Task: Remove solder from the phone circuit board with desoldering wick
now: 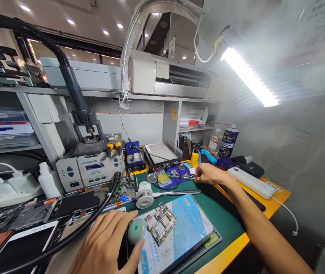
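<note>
Along the front of the surface [228, 253], we see its yellow edge slanting up to the right, with a strip of green mat [228, 217] between it and the blue-and-white package [192, 217]. Room is tighter leftward, where a black hose [112, 192] curves past our left hand [105, 239], and behind, where a solder spool [144, 201] stands near the package.

On the package lies the circuit board [162, 223], irregular in outline, grey and silvery, densely packed with small parts. Our left hand is spread, thumb and forefinger beside a round green piece [136, 230] next to the board; whether they grip it, we cannot tell. Our right hand [208, 173] reaches far back, fingers bunched at slim metal tools [183, 177]; its grip is unclear to us.
</note>
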Available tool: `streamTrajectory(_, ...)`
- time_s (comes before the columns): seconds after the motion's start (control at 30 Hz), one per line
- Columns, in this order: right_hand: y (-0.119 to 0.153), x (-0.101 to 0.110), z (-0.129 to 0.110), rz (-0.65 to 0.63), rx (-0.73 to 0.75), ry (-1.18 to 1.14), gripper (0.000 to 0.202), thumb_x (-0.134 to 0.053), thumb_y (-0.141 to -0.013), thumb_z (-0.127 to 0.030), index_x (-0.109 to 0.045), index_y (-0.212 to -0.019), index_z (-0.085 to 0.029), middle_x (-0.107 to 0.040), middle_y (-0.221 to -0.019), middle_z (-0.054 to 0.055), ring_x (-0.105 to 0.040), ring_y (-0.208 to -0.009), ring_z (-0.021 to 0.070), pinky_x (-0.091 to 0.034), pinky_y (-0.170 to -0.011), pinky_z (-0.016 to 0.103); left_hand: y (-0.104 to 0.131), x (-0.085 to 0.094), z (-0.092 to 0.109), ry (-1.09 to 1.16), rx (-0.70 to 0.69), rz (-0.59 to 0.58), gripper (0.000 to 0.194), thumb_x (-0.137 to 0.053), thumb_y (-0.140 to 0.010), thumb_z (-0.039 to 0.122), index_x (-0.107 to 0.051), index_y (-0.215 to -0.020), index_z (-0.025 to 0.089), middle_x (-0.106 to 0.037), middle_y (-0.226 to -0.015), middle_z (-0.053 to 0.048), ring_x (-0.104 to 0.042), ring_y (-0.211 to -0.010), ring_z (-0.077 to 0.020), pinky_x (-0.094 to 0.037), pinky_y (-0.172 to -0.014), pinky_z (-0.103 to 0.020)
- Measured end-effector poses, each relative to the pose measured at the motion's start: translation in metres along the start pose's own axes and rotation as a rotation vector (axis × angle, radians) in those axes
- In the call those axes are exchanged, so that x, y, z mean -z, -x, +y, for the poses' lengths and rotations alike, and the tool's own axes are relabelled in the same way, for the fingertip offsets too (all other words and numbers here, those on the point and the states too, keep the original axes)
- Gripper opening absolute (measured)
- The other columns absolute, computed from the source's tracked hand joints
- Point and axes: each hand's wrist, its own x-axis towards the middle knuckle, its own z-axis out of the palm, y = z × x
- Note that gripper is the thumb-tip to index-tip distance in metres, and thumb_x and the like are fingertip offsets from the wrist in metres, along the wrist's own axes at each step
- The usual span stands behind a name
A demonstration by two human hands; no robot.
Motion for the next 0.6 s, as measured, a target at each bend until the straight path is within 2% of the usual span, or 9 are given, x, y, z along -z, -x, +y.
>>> streamTrajectory(0.33,0.010,0.000,-0.011,0.030,0.011,0.029,0.028,-0.068,-0.103,-0.034,-0.069,-0.127,-0.020,-0.070,-0.132,0.010,-0.071,-0.109,0.0256,-0.062,-0.092,0.045,0.000,-0.001,0.000,0.007,0.001,0.007,0.037,-0.068,-0.090,0.040,-0.061,-0.122,0.025,-0.080,-0.106,-0.004,-0.076,-0.096,-0.0265,-0.058,-0.082,-0.037)
streamTrajectory(0.5,0.028,0.019,-0.017,0.122,0.058,-0.029,0.029,-0.069,-0.103,-0.034,-0.069,-0.127,-0.019,-0.070,-0.130,0.010,-0.072,-0.108,0.0259,-0.062,-0.091,0.045,0.001,-0.002,0.001,0.019,0.011,-0.001,0.040,-0.070,-0.088,0.038,-0.060,-0.125,0.024,-0.079,-0.107,-0.004,-0.076,-0.096,-0.0265,-0.058,-0.084,-0.039)
streamTrajectory(0.6,0.048,0.030,-0.041,0.199,0.132,-0.110,0.025,-0.067,-0.104,-0.036,-0.071,-0.121,-0.019,-0.072,-0.125,0.009,-0.072,-0.105,0.0248,-0.062,-0.090,0.044,0.000,0.000,0.003,0.036,0.026,-0.023,0.042,-0.071,-0.087,0.036,-0.060,-0.125,0.023,-0.078,-0.108,-0.005,-0.076,-0.096,-0.0263,-0.058,-0.085,-0.040)
